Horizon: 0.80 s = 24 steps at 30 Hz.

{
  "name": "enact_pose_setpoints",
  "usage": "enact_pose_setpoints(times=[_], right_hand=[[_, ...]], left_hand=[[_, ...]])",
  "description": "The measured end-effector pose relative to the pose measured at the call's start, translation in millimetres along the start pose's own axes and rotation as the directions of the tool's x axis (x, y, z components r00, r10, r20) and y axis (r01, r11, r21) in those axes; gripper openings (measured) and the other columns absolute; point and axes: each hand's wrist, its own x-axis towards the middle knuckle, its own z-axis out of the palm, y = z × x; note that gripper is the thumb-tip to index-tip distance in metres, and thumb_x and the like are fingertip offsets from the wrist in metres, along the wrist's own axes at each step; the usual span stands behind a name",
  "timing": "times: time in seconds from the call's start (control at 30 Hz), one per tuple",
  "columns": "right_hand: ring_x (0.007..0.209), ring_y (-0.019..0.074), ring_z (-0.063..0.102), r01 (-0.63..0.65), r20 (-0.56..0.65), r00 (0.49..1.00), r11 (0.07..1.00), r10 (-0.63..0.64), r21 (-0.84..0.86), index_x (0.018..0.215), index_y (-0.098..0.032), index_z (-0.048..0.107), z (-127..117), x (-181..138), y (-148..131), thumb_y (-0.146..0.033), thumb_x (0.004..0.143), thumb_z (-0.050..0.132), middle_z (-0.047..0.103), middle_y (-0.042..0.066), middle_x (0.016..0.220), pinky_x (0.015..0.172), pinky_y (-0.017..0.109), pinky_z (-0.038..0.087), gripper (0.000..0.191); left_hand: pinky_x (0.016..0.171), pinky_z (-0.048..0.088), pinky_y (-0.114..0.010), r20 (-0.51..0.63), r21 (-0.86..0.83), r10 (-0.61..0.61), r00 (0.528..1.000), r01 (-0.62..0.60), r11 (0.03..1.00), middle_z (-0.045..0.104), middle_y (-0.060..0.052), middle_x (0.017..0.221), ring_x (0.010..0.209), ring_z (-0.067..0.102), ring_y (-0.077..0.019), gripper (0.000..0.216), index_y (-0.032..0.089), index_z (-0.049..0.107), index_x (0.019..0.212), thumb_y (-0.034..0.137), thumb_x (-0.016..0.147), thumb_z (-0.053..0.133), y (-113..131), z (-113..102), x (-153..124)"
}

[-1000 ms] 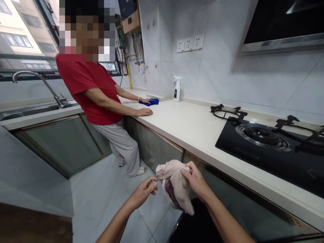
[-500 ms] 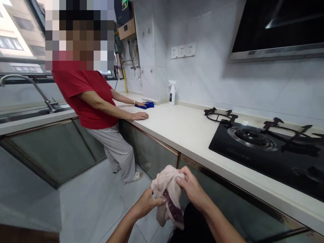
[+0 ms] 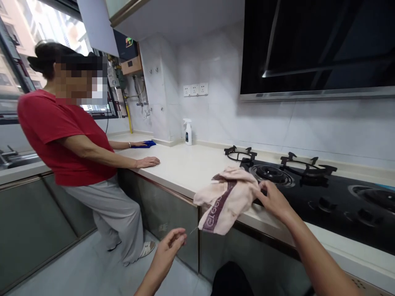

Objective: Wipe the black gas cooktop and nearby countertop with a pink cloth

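Note:
A pale pink cloth (image 3: 237, 201) with a dark purple lettered band hangs spread out over the counter's front edge, beside the gas stove. My right hand (image 3: 273, 199) pinches its right side between thumb and fingers. My left hand (image 3: 169, 244) is off the cloth, lower and to the left, with fingers loosely curled and apart. A thin loose thread trails from the cloth's lower left corner toward its fingertips; whether they touch it I cannot tell.
A person in a red shirt (image 3: 74, 139) leans at the counter (image 3: 182, 164), one hand on a blue cloth (image 3: 149, 143). A white spray bottle (image 3: 188, 132) stands by the wall. The black gas stove (image 3: 296, 197) has raised pan supports (image 3: 308, 166); a range hood (image 3: 314, 49) hangs above.
My left hand has let go of the cloth. My right hand has carried the cloth up to the counter edge, where it has opened out. The view has turned right.

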Motion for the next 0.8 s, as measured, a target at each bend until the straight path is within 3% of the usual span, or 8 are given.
enact_pose_setpoints(times=[0.07, 0.17, 0.3, 0.4, 0.47, 0.53, 0.7, 0.8], right_hand=[[0.118, 0.0373, 0.051, -0.019, -0.047, 0.999, 0.990, 0.013, -0.143, 0.094, -0.023, 0.057, -12.0, -6.0, 17.9, -0.055, 0.080, 0.058, 0.058, 0.014, 0.115, 0.101, 0.056, 0.039, 0.035], [0.133, 0.0381, 0.043, 0.010, -0.031, 0.999, 0.964, -0.019, -0.266, 0.114, -0.021, 0.062, -4.2, -13.5, 19.5, -0.050, 0.090, 0.050, 0.051, 0.017, 0.139, 0.110, 0.058, 0.031, 0.040], [0.152, 0.0378, 0.022, 0.158, 0.235, 0.970, 0.887, -0.058, -0.434, 0.144, -0.022, 0.053, 36.2, -1.4, -6.6, -0.056, 0.097, 0.049, 0.029, 0.015, 0.165, 0.120, 0.057, 0.018, 0.058], [0.153, 0.0474, 0.011, 0.213, 0.411, 0.911, 0.819, 0.030, -0.532, 0.154, -0.024, 0.045, 70.2, 10.3, -24.0, -0.064, 0.101, 0.040, 0.020, 0.017, 0.169, 0.116, 0.071, 0.013, 0.068], [0.151, 0.0534, 0.015, 0.230, 0.455, 0.890, 0.819, 0.042, -0.526, 0.152, -0.022, 0.050, 90.3, 11.3, -32.1, -0.067, 0.100, 0.039, 0.027, 0.021, 0.166, 0.111, 0.078, 0.013, 0.070], [0.149, 0.0534, 0.019, 0.311, 0.511, 0.859, 0.810, -0.016, -0.498, 0.151, -0.020, 0.050, 106.2, 6.9, -39.2, -0.068, 0.098, 0.042, 0.031, 0.022, 0.164, 0.112, 0.078, 0.011, 0.072], [0.141, 0.0347, 0.040, 0.556, 0.585, 0.763, 0.739, -0.274, -0.381, 0.150, -0.029, 0.048, 116.9, -6.6, -50.4, -0.057, 0.099, 0.052, 0.042, 0.011, 0.159, 0.118, 0.058, 0.024, 0.058], [0.131, 0.0297, 0.047, 0.607, 0.565, 0.749, 0.701, -0.346, -0.374, 0.141, -0.029, 0.054, 104.9, -12.5, -46.2, -0.046, 0.100, 0.058, 0.055, 0.009, 0.145, 0.111, 0.051, 0.035, 0.044]], left_hand=[[0.088, 0.057, -0.038, 0.021, 0.042, 0.052, 0.998, -0.053, 0.998, 0.076, -0.009, 0.098, 0.095, 0.072, -0.0283, 0.060, 0.021, 0.073, 0.100, 0.073, 0.070, 0.073, 6.3, 6.3, 6.7], [0.091, 0.056, -0.037, 0.063, 0.144, 0.189, 0.980, -0.197, 0.970, 0.075, -0.008, 0.102, 0.099, 0.070, -0.0269, 0.047, 0.021, 0.074, 0.101, 0.063, 0.080, 0.067, 32.4, 17.5, 28.1], [0.092, 0.054, -0.034, 0.071, 0.296, 0.422, 0.904, -0.423, 0.856, 0.074, -0.007, 0.105, 0.101, 0.068, -0.0233, 0.035, 0.020, 0.073, 0.102, 0.048, 0.090, 0.056, 77.6, 37.7, 71.8], [0.090, 0.054, -0.034, 0.054, 0.395, 0.531, 0.846, -0.506, 0.767, 0.072, -0.008, 0.108, 0.102, 0.067, -0.0225, 0.034, 0.020, 0.073, 0.101, 0.043, 0.092, 0.050, 97.0, 51.4, 109.5], [0.091, 0.054, -0.034, 0.056, 0.489, 0.554, 0.831, -0.507, 0.710, 0.072, -0.009, 0.111, 0.106, 0.067, -0.0226, 0.034, 0.020, 0.073, 0.102, 0.041, 0.093, 0.048, 101.6, 56.7, 135.5], [0.094, 0.054, -0.035, 0.075, 0.613, 0.542, 0.837, -0.467, 0.637, 0.072, -0.009, 0.113, 0.109, 0.066, -0.0222, 0.034, 0.019, 0.072, 0.105, 0.039, 0.095, 0.046, 102.9, 58.9, 161.0], [0.106, 0.048, -0.044, 0.114, 0.777, 0.474, 0.873, -0.376, 0.505, 0.072, -0.011, 0.115, 0.117, 0.063, -0.0275, 0.032, 0.020, 0.075, 0.107, 0.036, 0.093, 0.050, 104.8, 56.1, 208.7], [0.104, 0.046, -0.055, 0.089, 0.839, 0.425, 0.901, -0.298, 0.455, 0.070, -0.016, 0.120, 0.121, 0.060, -0.0368, 0.034, 0.021, 0.077, 0.106, 0.039, 0.090, 0.054, 101.5, 51.1, 216.6]])
